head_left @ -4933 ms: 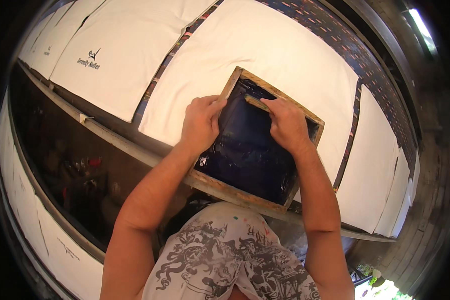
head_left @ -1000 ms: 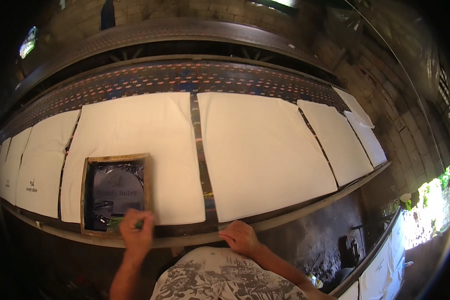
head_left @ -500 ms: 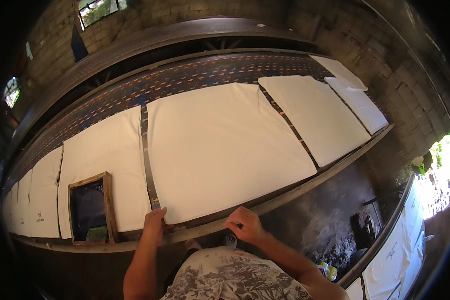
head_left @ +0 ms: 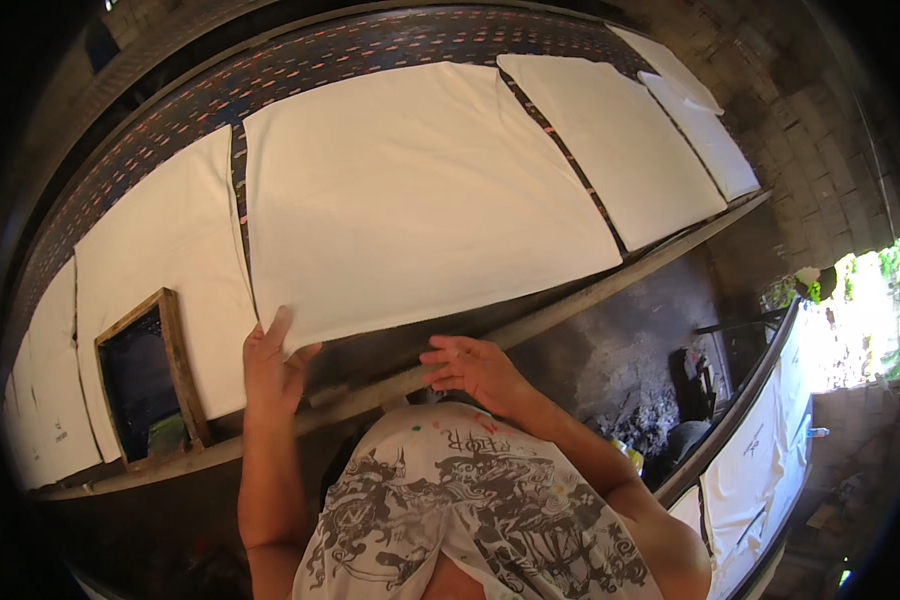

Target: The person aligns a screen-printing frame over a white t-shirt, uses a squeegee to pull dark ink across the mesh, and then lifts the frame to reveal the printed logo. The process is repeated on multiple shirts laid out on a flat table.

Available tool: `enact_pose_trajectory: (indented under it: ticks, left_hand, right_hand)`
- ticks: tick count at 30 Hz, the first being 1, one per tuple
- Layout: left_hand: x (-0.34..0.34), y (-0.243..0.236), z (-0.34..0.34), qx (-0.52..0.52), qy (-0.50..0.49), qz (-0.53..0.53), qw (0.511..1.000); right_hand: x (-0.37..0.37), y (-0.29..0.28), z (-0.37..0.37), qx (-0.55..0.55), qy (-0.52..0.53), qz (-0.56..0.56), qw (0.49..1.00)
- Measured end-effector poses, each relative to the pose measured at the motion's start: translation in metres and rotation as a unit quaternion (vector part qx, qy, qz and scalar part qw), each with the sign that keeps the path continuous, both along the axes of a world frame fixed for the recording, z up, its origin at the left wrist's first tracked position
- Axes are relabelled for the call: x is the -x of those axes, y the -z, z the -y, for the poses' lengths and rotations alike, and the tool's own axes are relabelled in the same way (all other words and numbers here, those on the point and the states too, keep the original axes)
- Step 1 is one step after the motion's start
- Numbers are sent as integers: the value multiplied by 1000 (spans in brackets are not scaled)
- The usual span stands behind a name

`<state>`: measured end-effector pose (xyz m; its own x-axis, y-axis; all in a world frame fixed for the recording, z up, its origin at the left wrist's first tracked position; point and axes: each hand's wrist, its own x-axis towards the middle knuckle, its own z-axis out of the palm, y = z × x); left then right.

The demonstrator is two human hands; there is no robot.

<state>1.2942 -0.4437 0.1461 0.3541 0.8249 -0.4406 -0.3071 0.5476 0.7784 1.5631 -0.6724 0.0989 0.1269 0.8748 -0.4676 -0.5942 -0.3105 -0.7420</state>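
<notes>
A wide white cloth panel (head_left: 420, 200) lies on the long dark table in front of me. At its near left corner is my left hand (head_left: 272, 372), with the corner between thumb and fingers; the fingertips are a little blurred. My right hand (head_left: 478, 370) hovers by the table's near rail, empty, its fingers apart, just short of the cloth's near edge. Left of my left hand lies another white panel (head_left: 175, 225). A wooden-framed printing screen (head_left: 175, 345) with a dark mesh rests on that one.
More white panels (head_left: 615, 140) lie along the table to the right. The table's near rail (head_left: 530, 325) runs in front of my body. Behind, the dark tabletop (head_left: 370, 50) carries rows of reddish marks. At lower right, a second table holds white printed cloths (head_left: 755, 470).
My view has tilted downward. The cloth's near left corner has shifted away from the rail with my left hand, narrowing the gap beside it. My right hand's curled fingers have opened.
</notes>
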Motion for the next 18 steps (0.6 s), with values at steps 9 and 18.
enact_pose_trajectory:
  ticks: [9,18]
  left_hand:
    - [26,47,15,59,-28,-41,997]
    - [-11,72,63,187,-252,115,942]
  right_hand:
    - [-165,16,-35,-15,460,-100,882]
    - [-297,19,-13,-30,437,-54,897]
